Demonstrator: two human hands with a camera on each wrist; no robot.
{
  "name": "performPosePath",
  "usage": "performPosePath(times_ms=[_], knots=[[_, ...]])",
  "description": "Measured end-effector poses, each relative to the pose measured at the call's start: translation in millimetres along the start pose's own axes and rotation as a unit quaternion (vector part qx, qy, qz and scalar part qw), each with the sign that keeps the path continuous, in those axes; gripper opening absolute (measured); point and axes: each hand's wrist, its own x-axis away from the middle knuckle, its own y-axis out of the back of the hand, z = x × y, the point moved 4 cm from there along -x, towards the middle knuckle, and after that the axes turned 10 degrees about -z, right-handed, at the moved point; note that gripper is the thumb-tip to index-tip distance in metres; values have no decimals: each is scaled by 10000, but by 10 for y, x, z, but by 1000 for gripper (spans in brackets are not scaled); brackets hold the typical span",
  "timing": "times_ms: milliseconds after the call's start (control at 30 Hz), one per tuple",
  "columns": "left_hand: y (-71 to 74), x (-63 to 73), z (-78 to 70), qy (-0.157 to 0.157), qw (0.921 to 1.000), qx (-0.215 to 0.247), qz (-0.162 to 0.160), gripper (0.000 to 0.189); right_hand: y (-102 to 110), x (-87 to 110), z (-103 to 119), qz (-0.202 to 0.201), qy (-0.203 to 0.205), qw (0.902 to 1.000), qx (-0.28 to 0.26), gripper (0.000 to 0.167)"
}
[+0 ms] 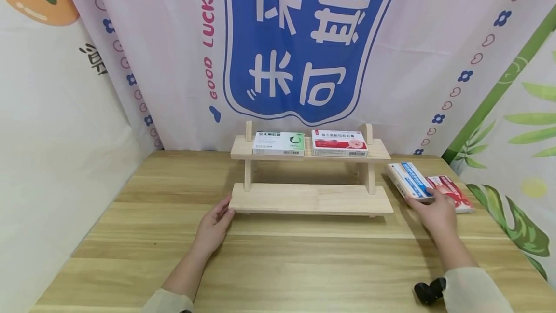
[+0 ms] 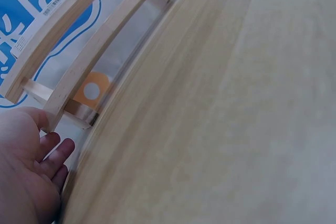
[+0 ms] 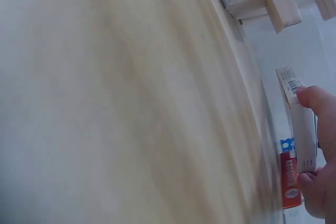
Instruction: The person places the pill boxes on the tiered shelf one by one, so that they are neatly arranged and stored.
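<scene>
A two-tier wooden display rack (image 1: 310,198) stands on the table. My left hand (image 1: 213,228) holds the left end of its lower board, the fingers around the end in the left wrist view. On the right, my right hand (image 1: 438,214) pinches a white-and-blue medicine box (image 1: 410,180) between thumb and fingers. That box appears edge-on in the right wrist view. A red-and-white medicine box (image 1: 462,199) lies beside and partly behind the right hand. Up on the top board, a green-and-white medicine box (image 1: 279,144) leans next to another red-and-white medicine box (image 1: 339,143).
The wood-grain table (image 1: 304,264) spreads out in front of the rack. A printed curtain (image 1: 187,62) hangs behind it, with more printed cloth at both sides. A small black object (image 1: 429,291) shows at the right sleeve.
</scene>
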Motion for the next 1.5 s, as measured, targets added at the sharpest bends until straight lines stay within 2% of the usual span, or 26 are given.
performPosePath(times_ms=[300,533,733,967,1167,1367,1500], knots=[[-7,-13,6,5,10000,-24,7,47,265,119,74,-142,155,9996,-162,92],[-4,-9,4,-9,10000,22,8,48,519,231,176,-381,466,9981,-154,86],[0,0,-8,39,10000,6,16,47,710,318,248,-399,697,9966,-191,87],[0,-3,-6,36,10000,-11,25,48,869,424,357,-380,1037,9925,-524,84],[1,-6,6,8,10000,0,30,48,933,532,519,-362,1356,9889,-488,81],[-2,-13,12,28,10000,21,5,47,908,660,727,-156,1588,9857,-547,80],[0,-12,13,27,10000,23,-11,47,844,741,885,97,1789,9792,-949,78]])
